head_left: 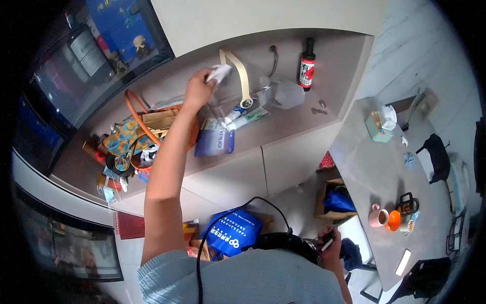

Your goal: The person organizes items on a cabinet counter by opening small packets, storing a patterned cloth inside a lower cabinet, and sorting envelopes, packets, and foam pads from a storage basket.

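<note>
My left hand (199,90) reaches up into the shelf niche, its fingers closed on a crumpled white tissue or cloth (219,74). Just right of it stands a clear plastic container with a cream handle (242,76). In front of that lie several tubes (245,119) and a blue-and-white KERUIQI packet (215,138). Below my left forearm sits an orange basket (135,119) with a patterned cloth in it. Low at the right, my right hand (331,244) is closed around a small dark object with a white edge, whose kind I cannot make out.
A dark bottle with a red label (307,68) stands at the niche's right end. The grey table (354,147) on the right holds a tissue box (378,126), a pink mug (377,218) and an orange cup (393,221). A blue bag (235,230) is on the floor.
</note>
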`<action>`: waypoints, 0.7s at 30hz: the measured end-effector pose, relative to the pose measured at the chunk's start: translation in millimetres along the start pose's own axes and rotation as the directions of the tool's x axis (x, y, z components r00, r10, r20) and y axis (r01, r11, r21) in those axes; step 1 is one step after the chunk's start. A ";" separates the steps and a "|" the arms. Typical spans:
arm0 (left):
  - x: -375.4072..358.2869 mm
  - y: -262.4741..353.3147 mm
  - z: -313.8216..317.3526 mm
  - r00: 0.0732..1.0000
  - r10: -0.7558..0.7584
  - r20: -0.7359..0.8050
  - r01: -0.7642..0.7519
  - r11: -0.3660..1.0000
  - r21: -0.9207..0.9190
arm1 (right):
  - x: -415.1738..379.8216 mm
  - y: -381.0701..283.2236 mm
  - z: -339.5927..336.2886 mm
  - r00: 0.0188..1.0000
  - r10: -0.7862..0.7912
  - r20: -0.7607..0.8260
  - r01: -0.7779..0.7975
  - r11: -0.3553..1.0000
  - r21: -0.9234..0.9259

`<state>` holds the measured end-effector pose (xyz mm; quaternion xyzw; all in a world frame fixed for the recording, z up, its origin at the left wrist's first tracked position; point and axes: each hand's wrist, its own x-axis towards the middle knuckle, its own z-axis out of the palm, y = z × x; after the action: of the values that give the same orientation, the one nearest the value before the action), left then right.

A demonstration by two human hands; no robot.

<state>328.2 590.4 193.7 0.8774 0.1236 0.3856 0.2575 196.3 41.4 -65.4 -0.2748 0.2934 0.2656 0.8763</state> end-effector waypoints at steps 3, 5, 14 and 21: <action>26.2 -2.9 23.9 0.963 0.056 0.264 -0.120 0.965 0.232 | -3.3 -0.5 -7.0 1.000 -0.016 -0.024 0.017 1.000 0.024; 31.5 -11.4 40.5 0.771 -0.056 0.635 -0.155 0.950 0.272 | -14.6 -3.8 -5.4 0.996 -0.055 -0.072 0.056 0.998 0.003; 20.8 -33.9 47.5 0.454 -0.279 0.846 0.113 0.960 0.256 | -21.0 -5.4 -30.3 0.992 -0.117 -0.042 0.119 0.992 0.033; -87.1 83.8 4.9 0.987 0.158 -0.010 -0.158 0.987 0.021 | 2.2 -5.2 1.8 0.998 -0.057 0.023 0.057 0.998 -0.001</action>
<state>274.8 482.3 183.3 0.8846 0.0593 0.4087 0.2165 201.7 39.5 -63.9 -0.2807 0.2751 0.2439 0.8866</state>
